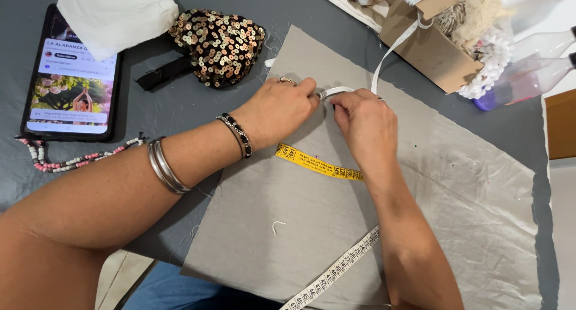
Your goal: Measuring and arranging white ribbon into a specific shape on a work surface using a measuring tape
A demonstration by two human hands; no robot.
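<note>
A cardboard box point(429, 46) at the table's far edge held trims. Both the left hand point(281, 109) and the right hand point(366, 124) pinched a white ribbon point(384, 61) on the cloth point(468, 196); its length ran toward the box.

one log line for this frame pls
left hand: pinching white strap | right hand: pinching same strap | under: grey cloth | near: tape measure
</note>
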